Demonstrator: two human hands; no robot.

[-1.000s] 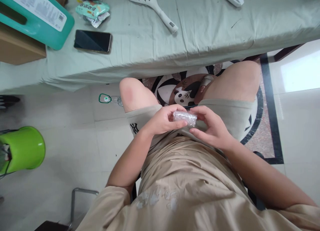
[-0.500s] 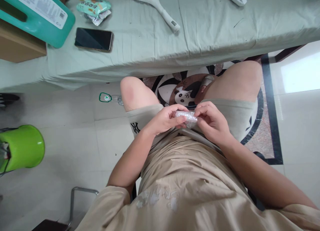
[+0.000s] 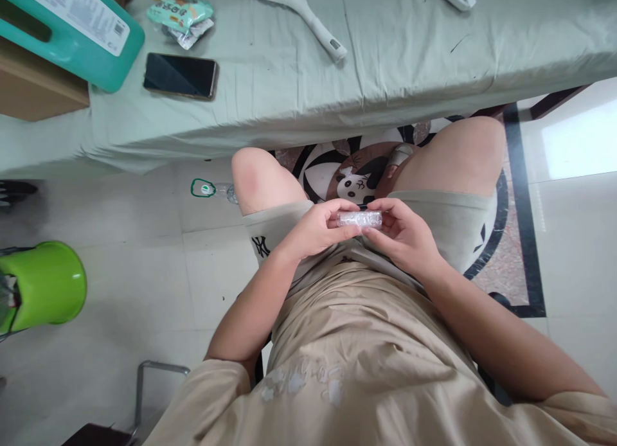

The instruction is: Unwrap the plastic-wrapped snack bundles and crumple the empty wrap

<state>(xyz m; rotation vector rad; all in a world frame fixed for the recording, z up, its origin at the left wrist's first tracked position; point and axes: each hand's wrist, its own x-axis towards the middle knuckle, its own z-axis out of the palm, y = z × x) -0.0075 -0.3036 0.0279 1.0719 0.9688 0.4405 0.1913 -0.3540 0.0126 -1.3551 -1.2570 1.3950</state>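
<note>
While the left hand (image 3: 313,231) holds on, the right hand (image 3: 409,237) regrips a clear-wrapped bundle (image 3: 360,218)

The left hand keeps its clasp, thumb nearside, fingers beyond. Above the shorts (image 3: 448,218), the bundle lies level between both hands. Half a second ago the right fingers pinched its end; now they have spread along its far side, thumb nearside.

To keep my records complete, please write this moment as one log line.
left hand: holds wrapped item | right hand: holds its other end | tablecloth: phone, skimmer
</note>
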